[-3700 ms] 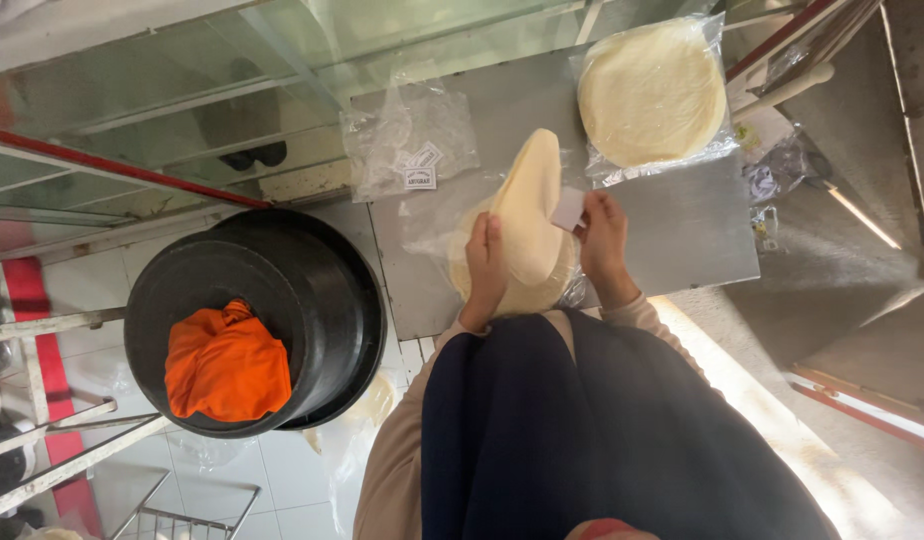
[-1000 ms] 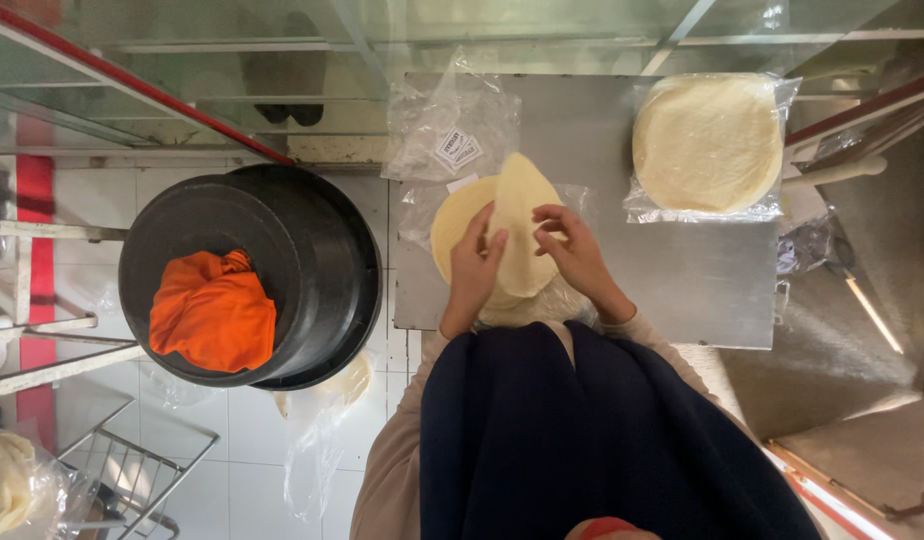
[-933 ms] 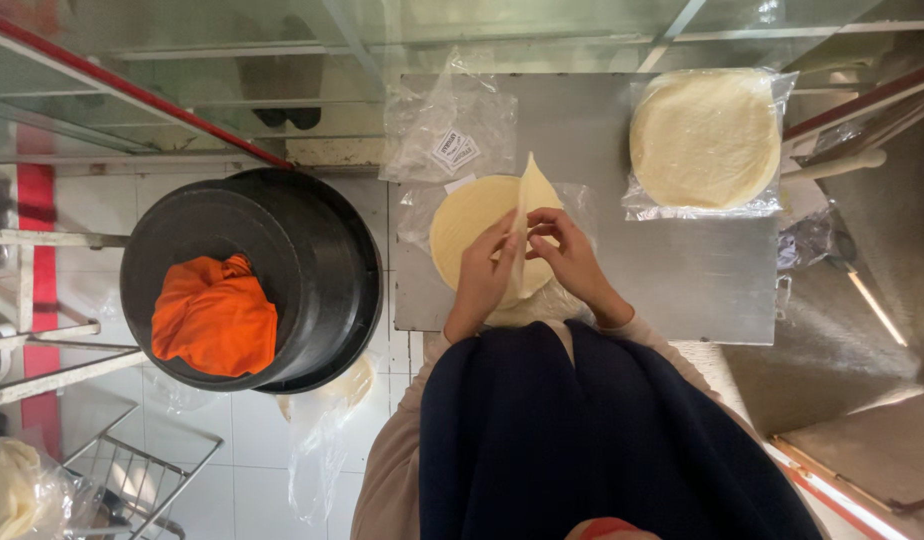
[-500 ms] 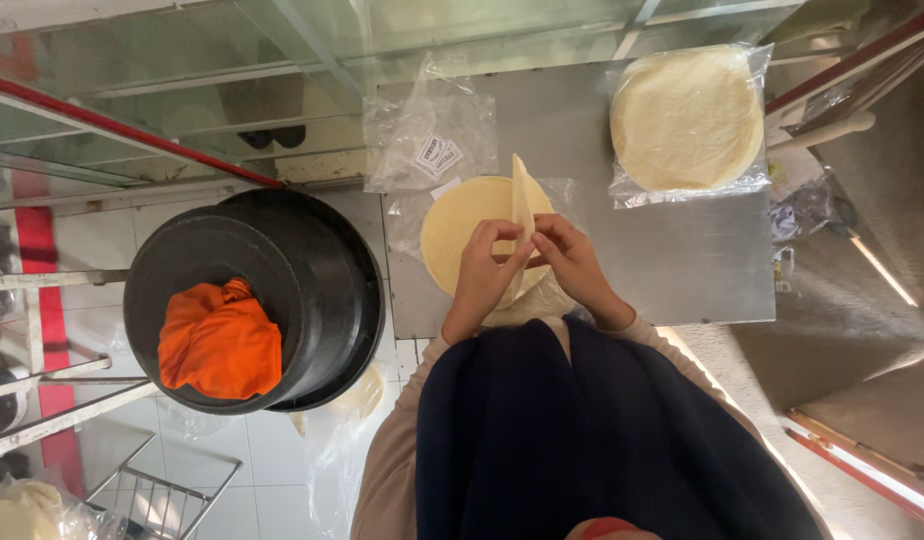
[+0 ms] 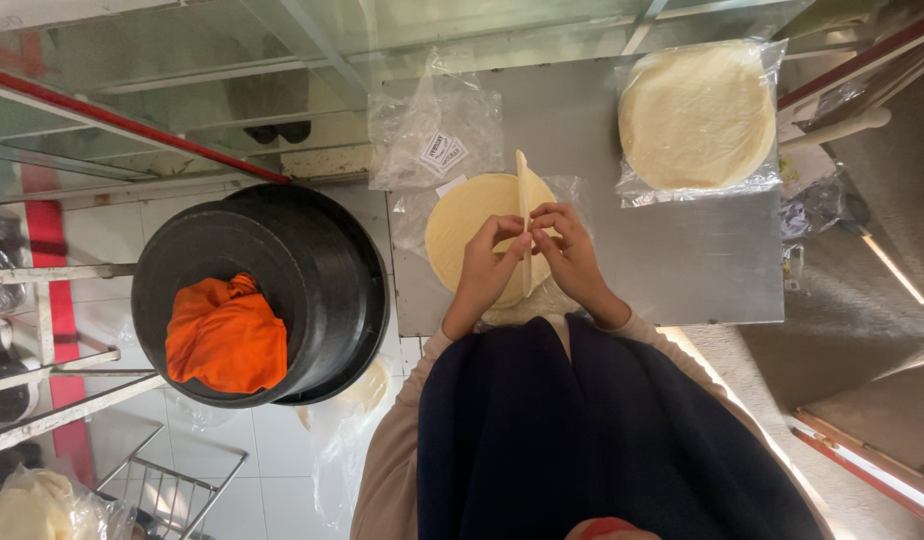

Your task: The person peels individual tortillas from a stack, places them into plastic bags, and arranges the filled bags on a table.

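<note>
Pinching a thin pale round dough sheet (image 5: 523,200) upright between them, left hand (image 5: 487,265) and right hand (image 5: 572,255) grip its lower edge; its long axis points away, above the pale stack (image 5: 462,225) on the steel table (image 5: 682,260).

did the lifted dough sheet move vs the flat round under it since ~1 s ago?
Yes. The lifted sheet, pinched by left hand and right hand, leaned open over the flat round earlier; now it stands edge-on above it.

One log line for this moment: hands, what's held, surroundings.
left hand: pinching flatbread sheet | right hand: pinching same sheet, edge-on above flatbread stack | nearby: bagged stack, black pot
</note>
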